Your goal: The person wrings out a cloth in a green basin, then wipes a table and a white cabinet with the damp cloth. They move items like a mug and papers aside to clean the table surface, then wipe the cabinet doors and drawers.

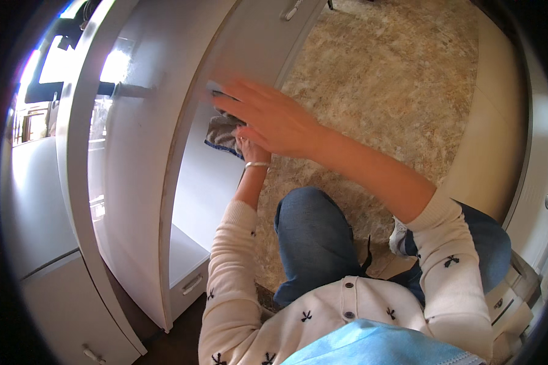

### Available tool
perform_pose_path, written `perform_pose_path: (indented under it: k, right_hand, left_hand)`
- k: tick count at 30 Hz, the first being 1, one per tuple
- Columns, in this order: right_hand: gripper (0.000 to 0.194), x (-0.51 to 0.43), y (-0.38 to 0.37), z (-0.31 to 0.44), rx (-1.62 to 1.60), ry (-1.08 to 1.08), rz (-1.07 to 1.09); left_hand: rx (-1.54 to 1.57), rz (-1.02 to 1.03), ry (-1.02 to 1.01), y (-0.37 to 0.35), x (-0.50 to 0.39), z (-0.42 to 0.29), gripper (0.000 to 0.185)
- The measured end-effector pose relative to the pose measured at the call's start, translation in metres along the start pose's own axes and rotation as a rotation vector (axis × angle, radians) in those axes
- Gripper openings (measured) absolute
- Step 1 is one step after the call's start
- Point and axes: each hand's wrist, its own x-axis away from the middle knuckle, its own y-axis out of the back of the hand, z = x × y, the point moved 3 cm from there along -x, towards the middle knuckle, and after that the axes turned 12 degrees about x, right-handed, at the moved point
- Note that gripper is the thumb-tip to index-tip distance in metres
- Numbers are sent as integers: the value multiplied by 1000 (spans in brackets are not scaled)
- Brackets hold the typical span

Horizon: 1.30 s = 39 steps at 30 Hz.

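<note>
A grey cloth (222, 129) with a dark blue edge lies bunched on the white cabinet shelf (205, 178). My left hand (252, 147), below a silver bangle on the wrist, touches the cloth's near right side. Its fingers are partly hidden, so whether they grip the fabric is unclear. Above it, my right hand (274, 116) reaches across with fingers extended and apart, blurred by motion. Nothing shows in its grasp. A dark edge, perhaps more of the cloth, shows beneath its fingers.
The tall white side panel (137, 150) of the cabinet stands close at my left. Below the shelf is a white drawer (189, 287) with a handle. A white door (274, 41) extends beyond my hands. My bent knee (313, 228) is over the mottled brown floor (383, 91).
</note>
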Motion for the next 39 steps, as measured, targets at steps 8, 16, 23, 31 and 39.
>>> perform_pose_path:
  k: [8,16,23,31,39]
  right_hand:
    - [68,105,-7,-82,-636,-1173,360]
    - [65,50,71,-64,-1228,-1001,752]
    - [48,43,67,-78,-1179,-1123,682]
    - [43,38,36,-289,-1185,-1543,209]
    - [67,-44,9,-482,32,-1260,-59]
  left_hand:
    - [779,61,531,34,5,-79,34]
    - [1303,166,375,74,-6,-214,39]
    - [187,-91,-161,168,-30,-220,38]
    - [-890,-201,-9,224,-36,-198,88]
    - [-784,-242,-51,214,-45,-187,83]
